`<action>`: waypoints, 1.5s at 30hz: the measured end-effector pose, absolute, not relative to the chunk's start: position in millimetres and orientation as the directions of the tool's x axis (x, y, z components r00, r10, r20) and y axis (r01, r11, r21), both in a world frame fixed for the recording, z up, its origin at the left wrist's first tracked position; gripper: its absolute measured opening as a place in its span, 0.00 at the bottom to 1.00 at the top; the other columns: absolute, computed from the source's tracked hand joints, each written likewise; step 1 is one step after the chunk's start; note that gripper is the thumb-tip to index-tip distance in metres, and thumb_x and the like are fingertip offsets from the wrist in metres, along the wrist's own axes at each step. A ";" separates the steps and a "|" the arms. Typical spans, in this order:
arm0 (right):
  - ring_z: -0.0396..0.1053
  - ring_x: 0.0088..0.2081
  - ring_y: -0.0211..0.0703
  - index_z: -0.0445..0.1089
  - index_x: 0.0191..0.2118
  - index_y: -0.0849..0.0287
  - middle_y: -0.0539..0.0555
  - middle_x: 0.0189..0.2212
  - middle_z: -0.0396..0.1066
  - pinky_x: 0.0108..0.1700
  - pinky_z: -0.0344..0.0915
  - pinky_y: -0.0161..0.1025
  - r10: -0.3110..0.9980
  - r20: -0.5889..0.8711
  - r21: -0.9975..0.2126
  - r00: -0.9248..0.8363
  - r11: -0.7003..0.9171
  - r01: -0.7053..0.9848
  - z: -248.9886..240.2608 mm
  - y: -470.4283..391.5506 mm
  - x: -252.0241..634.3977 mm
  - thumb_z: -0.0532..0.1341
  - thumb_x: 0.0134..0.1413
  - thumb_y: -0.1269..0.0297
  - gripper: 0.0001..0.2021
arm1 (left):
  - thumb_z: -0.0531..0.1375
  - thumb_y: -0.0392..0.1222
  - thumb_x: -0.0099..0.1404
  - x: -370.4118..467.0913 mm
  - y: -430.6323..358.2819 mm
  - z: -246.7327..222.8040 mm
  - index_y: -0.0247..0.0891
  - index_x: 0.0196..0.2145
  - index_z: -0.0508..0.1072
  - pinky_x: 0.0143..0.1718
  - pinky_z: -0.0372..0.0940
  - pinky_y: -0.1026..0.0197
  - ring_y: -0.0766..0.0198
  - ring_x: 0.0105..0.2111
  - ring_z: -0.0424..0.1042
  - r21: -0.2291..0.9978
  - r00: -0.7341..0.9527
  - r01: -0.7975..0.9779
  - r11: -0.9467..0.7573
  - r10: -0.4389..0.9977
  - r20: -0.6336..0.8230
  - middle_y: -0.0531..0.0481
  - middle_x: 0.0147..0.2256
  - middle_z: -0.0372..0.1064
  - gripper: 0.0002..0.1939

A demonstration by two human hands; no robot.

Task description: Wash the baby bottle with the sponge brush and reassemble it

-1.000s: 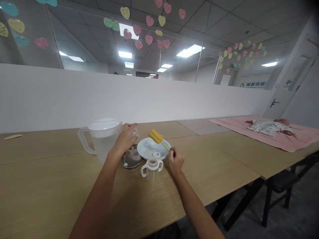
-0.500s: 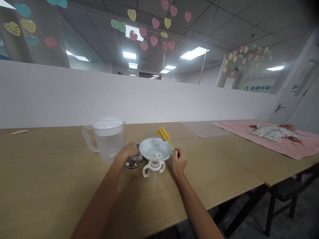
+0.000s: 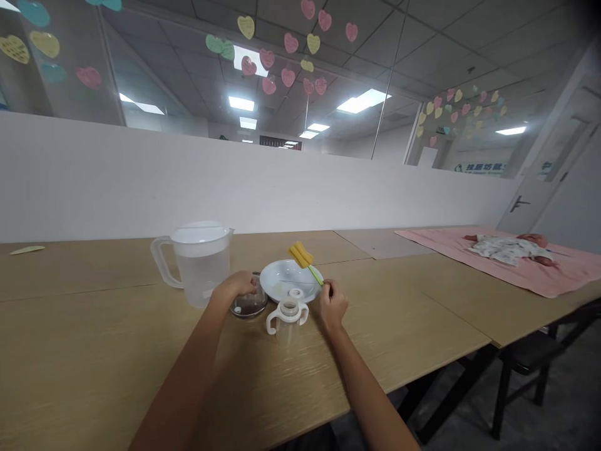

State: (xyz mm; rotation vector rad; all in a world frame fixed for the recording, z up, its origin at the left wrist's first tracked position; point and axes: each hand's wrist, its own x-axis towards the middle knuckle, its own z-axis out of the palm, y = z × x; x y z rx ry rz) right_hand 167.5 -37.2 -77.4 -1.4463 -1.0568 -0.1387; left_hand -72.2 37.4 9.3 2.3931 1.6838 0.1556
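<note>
My right hand (image 3: 333, 303) is closed on the green handle of a brush with a yellow sponge head (image 3: 300, 255), which is raised over a white bowl (image 3: 269, 282). My left hand (image 3: 241, 285) is closed at a round glass lid (image 3: 250, 305) with a metal rim; its fingertips are hidden, so what they grip is unclear. Between my arms stands a clear bottle (image 3: 287, 331) with a white two-handled collar (image 3: 272, 319) and an open top. A small white ring (image 3: 295, 293) lies in the bowl's near side.
A lidded clear pitcher (image 3: 203, 266) stands behind my left hand. On the right, a baby doll (image 3: 504, 249) lies on a pink cloth (image 3: 441, 241). A thin pale piece (image 3: 27, 250) is at the far left. A black stool (image 3: 528, 357) stands beyond the table's right edge.
The yellow sponge head has tilted slightly further left over the bowl. The whole view has shifted a little; my left hand stays at the lid.
</note>
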 end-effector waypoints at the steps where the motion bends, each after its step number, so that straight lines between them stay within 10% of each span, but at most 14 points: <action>1: 0.65 0.29 0.42 0.72 0.32 0.62 0.56 0.28 0.73 0.32 0.54 0.34 0.504 0.651 -0.727 0.568 0.198 0.658 -77.3 -37.3 167.5 0.45 0.53 0.58 0.20 | 0.60 0.37 0.48 -72.1 36.6 8.7 0.38 0.29 0.75 0.29 0.61 0.66 0.60 0.30 0.72 0.235 0.345 0.914 -0.332 0.938 -0.016 0.47 0.30 0.75 0.08; 8: 0.65 0.28 0.42 0.72 0.32 0.62 0.56 0.27 0.73 0.32 0.54 0.35 0.501 0.654 -0.727 0.567 0.209 0.655 -77.4 -36.6 167.3 0.45 0.53 0.58 0.20 | 0.52 0.31 0.57 -61.4 31.5 15.5 0.34 0.50 0.69 0.48 0.60 0.58 0.53 0.52 0.65 0.225 0.371 0.884 -0.409 0.908 0.194 0.35 0.51 0.67 0.21; 31: 0.65 0.28 0.42 0.72 0.33 0.61 0.56 0.28 0.73 0.32 0.54 0.34 0.509 0.647 -0.732 0.568 0.206 0.650 -76.5 -38.3 167.6 0.45 0.53 0.58 0.20 | 0.58 0.35 0.55 -7.6 10.4 -3.7 0.37 0.27 0.74 0.38 0.61 0.58 0.55 0.36 0.72 0.264 0.339 0.875 -0.407 0.902 0.267 0.43 0.32 0.75 0.04; 45: 0.65 0.27 0.40 0.71 0.31 0.61 0.55 0.26 0.72 0.32 0.55 0.34 0.532 0.653 -0.721 0.539 0.219 0.658 -77.5 -38.5 167.9 0.45 0.53 0.58 0.19 | 0.60 0.38 0.51 -30.0 11.4 41.6 0.36 0.39 0.65 0.38 0.67 0.61 0.61 0.36 0.73 0.762 0.217 0.450 -0.465 0.885 0.412 0.48 0.34 0.75 0.15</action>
